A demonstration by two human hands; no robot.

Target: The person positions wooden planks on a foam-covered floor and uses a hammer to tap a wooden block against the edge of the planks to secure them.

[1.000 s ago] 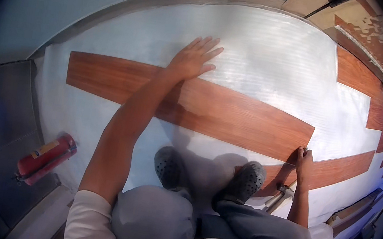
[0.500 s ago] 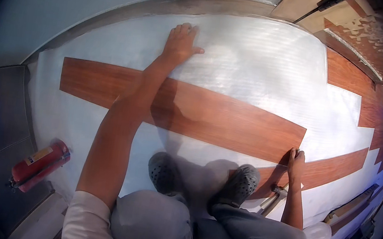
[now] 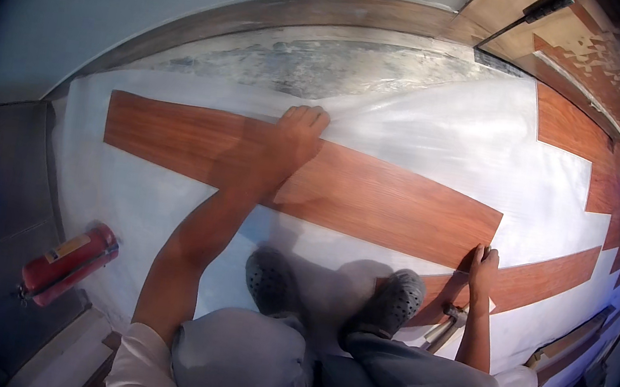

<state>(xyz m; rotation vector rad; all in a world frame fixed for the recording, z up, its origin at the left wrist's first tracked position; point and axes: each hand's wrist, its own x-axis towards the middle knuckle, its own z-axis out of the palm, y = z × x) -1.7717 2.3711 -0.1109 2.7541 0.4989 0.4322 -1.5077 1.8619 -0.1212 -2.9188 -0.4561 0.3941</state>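
A long reddish-brown floor plank point(image 3: 380, 195) lies slantwise over the white underlay sheet point(image 3: 480, 153). My left hand point(image 3: 301, 130) is closed on the sheet just past the plank's far edge, and folds run out from the fingers. My left forearm crosses above the plank. At the plank's right end, my right hand point(image 3: 483, 267) has its fingers pinched on the short edge; the fingertips are partly hidden. A second plank point(image 3: 541, 279) lies beyond that end, partly under my right arm. Beside my right wrist rests a hammer point(image 3: 454, 316).
Bare grey floor point(image 3: 288, 65) shows between the sheet and the wall skirting point(image 3: 270, 20). A red fire extinguisher point(image 3: 70, 264) lies at the left. Laid planks point(image 3: 569, 126) form steps at the far right. My shoes point(image 3: 271, 278) stand close to the plank's near edge.
My left hand has come back toward me from flat on the sheet and closed, drawing the sheet's far edge along and baring floor by the wall. My right hand stays at the plank's end.
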